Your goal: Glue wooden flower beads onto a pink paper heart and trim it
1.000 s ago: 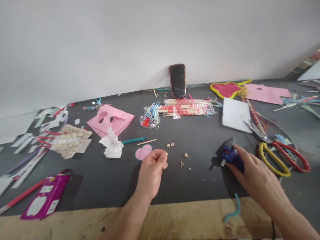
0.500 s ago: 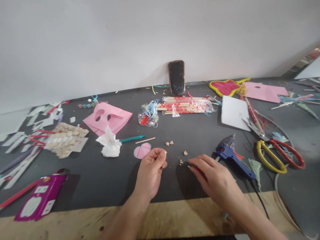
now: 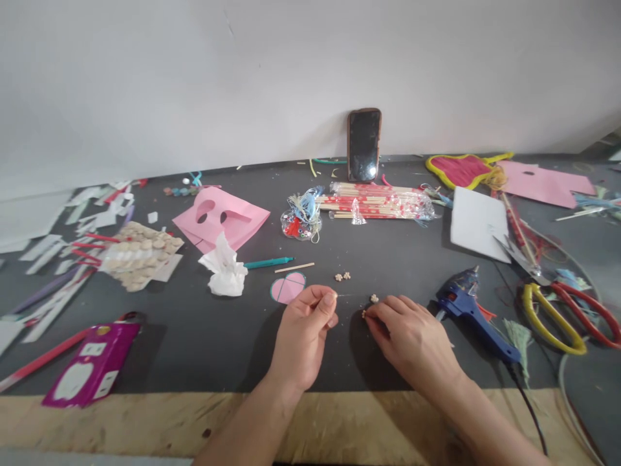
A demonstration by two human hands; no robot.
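My left hand [image 3: 303, 336] is closed in a pinch, thumb against forefinger, on a tiny pale thing at the fingertips too small to make out. A thin pale thread-like line shows just beyond the tips. My right hand [image 3: 417, 336] rests low over the table, thumb and forefinger closed on a small beige cluster [image 3: 363, 314] mostly hidden by the fingers. Another little knobbly beige cluster [image 3: 374, 298] lies just above those fingertips, and a pair of them [image 3: 342, 276] sits farther back. Beyond my left hand is a pink paper oval [image 3: 288, 287] with a dark outline and crossing lines.
A blue hot glue gun [image 3: 466, 304] and large scissors [image 3: 553, 310] lie right. Wrapped sticks [image 3: 383, 202] and an upright phone [image 3: 363, 144] stand at the back. Left are a teal marker [image 3: 269, 263], crumpled tissue [image 3: 226, 268], pink folded paper [image 3: 237, 217] and a purple box [image 3: 92, 362].
My right fingers have closed onto the small beige cluster that lay beside them. My left hand keeps its pinch. The whole view has shifted, with things appearing farther right.
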